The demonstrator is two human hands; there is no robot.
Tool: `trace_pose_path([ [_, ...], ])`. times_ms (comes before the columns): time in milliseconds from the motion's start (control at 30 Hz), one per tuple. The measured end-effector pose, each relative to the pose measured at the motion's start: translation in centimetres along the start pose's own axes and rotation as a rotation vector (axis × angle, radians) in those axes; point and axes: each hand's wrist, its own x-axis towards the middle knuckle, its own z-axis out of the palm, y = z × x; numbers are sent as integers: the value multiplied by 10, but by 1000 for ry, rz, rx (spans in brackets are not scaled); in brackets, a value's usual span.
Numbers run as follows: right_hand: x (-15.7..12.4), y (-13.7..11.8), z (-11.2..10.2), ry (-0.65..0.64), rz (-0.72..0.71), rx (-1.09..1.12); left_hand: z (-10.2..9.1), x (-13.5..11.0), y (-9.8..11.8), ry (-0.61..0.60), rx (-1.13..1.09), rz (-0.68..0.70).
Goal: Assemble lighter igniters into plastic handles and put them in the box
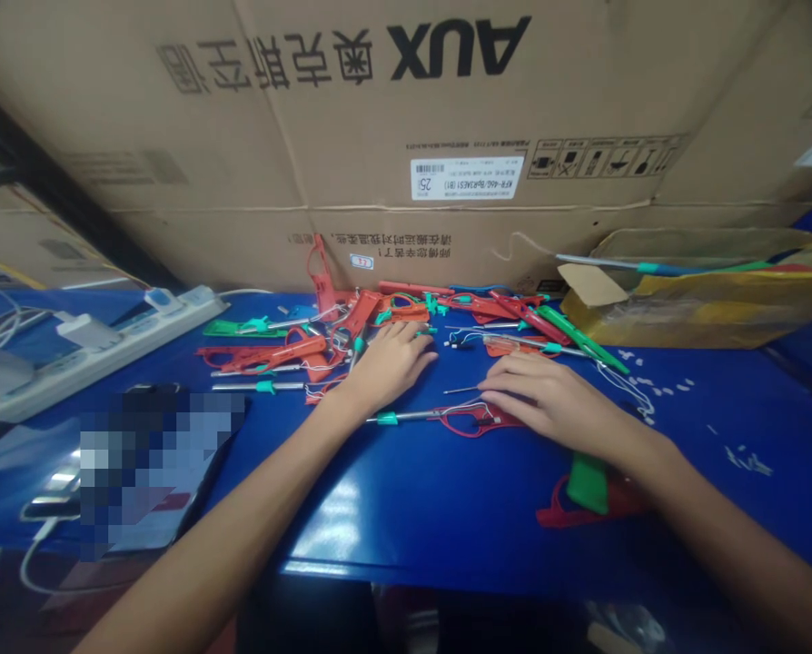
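My left hand (393,359) reaches over the pile of lighter parts, fingers apart and slightly bent. Nothing shows in its grasp, and its fingertips are near small teal plastic pieces (437,304). My right hand (546,392) is closed on a thin metal rod (459,391) that points left. Below the rod lies a long-nosed lighter body (466,421), its red shell open with a trigger loop, white wires and a metal tube (412,416). Part of this lighter is hidden under my right hand. Several similar red lighter bodies (301,350) lie behind and left of my left hand.
A cardboard box with yellow tape (692,309) stands back right. Small white pieces (658,386) are scattered beside it. Green and red shells (589,481) lie by my right forearm. A power strip (116,350) and a blurred-out device (153,472) are at left. A big carton (351,145) walls the back.
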Motion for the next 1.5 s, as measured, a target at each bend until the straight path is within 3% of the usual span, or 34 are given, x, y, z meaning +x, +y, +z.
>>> trace_pose_path([
  [167, 1, -1, -2, 21, 3, 13, 3, 3, 1, 60, -51, -18],
  [333, 2, -6, 0, 3, 13, 21, 3, 4, 1, 22, -6, -5],
  [433, 2, -6, 0, -3, 18, 42, -5, 3, 3, 102, -2, 16],
  [533, 0, -3, -4, -50, 52, 89, -12, 0, 9, 220, -126, 40],
  [633, -5, 4, -8, -130, 106, 136, -19, -8, 17, 256, -321, 95],
  [700, -8, 8, -10, -188, 135, 150, -22, -16, 23, 212, -476, 109],
  [867, -8, 8, -11, -256, 152, 162, -28, -29, 34, -41, -743, 74],
  [1167, -9, 8, -6, -261, 152, 128, -23, -27, 35, -114, -530, 210],
  [1500, -4, 6, -6, -266, 161, 177, -16, -28, 34, -54, -319, 242],
])
